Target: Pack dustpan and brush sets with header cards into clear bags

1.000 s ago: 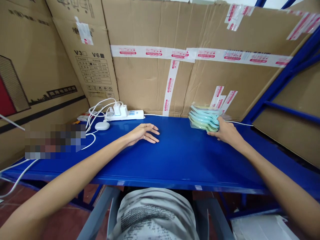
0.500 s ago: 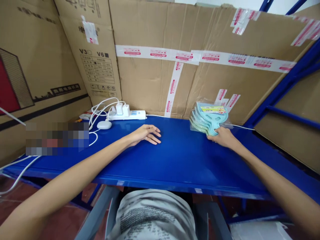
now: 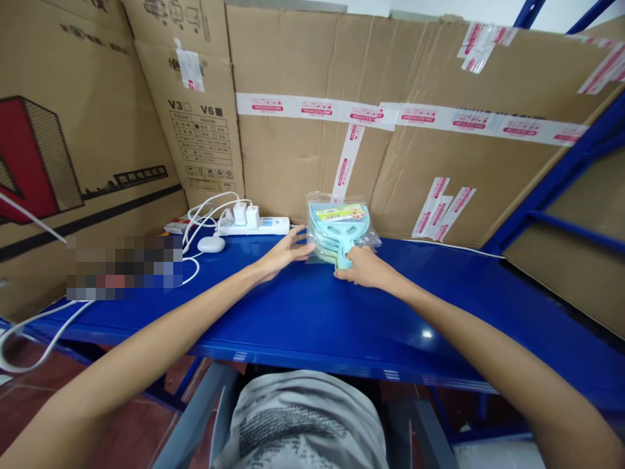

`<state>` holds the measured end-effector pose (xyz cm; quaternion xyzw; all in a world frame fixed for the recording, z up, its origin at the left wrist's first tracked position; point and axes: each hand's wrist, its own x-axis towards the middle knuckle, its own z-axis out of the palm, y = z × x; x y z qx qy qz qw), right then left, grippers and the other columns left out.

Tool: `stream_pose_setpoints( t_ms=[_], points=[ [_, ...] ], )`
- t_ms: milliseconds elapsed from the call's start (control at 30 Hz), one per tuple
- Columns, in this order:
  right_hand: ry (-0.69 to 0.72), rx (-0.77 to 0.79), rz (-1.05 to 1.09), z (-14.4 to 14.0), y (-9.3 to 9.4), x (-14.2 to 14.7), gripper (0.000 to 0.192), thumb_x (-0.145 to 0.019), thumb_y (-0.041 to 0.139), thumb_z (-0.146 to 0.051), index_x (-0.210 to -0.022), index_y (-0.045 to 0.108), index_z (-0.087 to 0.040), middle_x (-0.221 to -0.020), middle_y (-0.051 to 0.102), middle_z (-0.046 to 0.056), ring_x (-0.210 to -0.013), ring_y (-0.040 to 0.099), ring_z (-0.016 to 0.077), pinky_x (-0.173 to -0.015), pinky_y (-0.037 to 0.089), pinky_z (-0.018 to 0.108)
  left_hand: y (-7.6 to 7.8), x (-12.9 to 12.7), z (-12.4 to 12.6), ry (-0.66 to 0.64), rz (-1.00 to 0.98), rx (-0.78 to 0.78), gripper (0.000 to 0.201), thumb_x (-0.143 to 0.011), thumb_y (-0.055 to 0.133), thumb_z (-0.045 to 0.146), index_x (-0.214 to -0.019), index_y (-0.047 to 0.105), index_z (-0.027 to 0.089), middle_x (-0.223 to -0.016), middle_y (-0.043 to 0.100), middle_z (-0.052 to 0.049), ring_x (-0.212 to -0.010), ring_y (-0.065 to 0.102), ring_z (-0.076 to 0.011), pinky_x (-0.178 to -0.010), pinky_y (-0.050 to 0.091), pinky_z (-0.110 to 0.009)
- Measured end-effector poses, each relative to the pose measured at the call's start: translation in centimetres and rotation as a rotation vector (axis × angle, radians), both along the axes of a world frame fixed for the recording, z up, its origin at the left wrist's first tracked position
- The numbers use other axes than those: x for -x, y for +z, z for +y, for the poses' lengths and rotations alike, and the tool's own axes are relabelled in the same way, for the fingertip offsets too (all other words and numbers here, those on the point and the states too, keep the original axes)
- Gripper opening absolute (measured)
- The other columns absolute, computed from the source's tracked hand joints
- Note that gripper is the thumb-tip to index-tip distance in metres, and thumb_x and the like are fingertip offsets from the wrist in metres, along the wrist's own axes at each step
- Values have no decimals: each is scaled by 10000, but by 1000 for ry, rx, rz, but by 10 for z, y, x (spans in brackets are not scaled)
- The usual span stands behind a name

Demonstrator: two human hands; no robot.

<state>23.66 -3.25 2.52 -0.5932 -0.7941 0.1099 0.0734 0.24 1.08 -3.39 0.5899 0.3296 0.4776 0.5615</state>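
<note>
A storeroom or packing space: taped cardboard cartons [image 3: 390, 130] wall in a blue metal shelving bench [image 3: 342, 312], power strip [image 3: 254, 225] at the back.

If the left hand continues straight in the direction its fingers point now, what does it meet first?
Most likely the packet of pale plastic paddles: the left hand points right at its near edge, fingertips almost touching, though depth is unclear.

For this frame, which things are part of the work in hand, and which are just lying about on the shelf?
In hand:
- bagged stack of plastic scoops, gripped at the handles by the right hand
- left hand, open, fingers at the bag's left edge

Lying about:
- power strip with white chargers
- white cables
- small white oval device
- cardboard boxes behind
</note>
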Motion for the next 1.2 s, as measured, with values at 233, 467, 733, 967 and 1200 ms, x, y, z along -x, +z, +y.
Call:
stream_pose_setpoints(
  t_ms=[233,467,733,967,1200],
  points=[
    [-17,202,66,11,20,25,218,-858,792,-282,-933,638,-147,-686,744,76,-605,723,205,-552,575,292,-2,-5,14,-51,42,-145,987,-825,889,392,-1650,365,260,-1612,515,-169,-1479,498,-355,-1228,405,-553],
    [-81,323,87,23,62,18,435,-1033,592,-542,-1226,609,-151,-823,767,102,-585,744,212,-526,573,273,-3,-11,15,-34,117,-175,910,-840,865,347,-1624,411,267,-1545,564,-160,-1429,525,-341,-1121,512,-508],
    [-77,444,109,47,82,19,411,-1075,511,-517,-1176,650,-144,-1054,766,138,-769,788,235,-539,568,251,-25,-15,13,231,190,-14,834,-788,884,160,-1512,471,178,-1195,653,-116,-933,696,-193,-842,593,-356],
    [3,418,149,69,81,15,504,-1044,565,-585,-977,719,-110,-1010,745,131,-887,776,270,-690,629,333,-28,-17,4,427,369,-280,539,-789,840,159,-1257,573,189,-978,584,-4,-671,555,-102,-726,504,-288],
    [68,385,87,100,86,-3,522,-953,718,-601,-1016,695,-84,-1207,732,127,-1045,756,242,-704,588,237,-11,-30,-42,-2,680,-844,206,-1026,621,360,-1147,679,204,-820,658,-4,-691,606,-158,-732,468,-280]
  ],
)
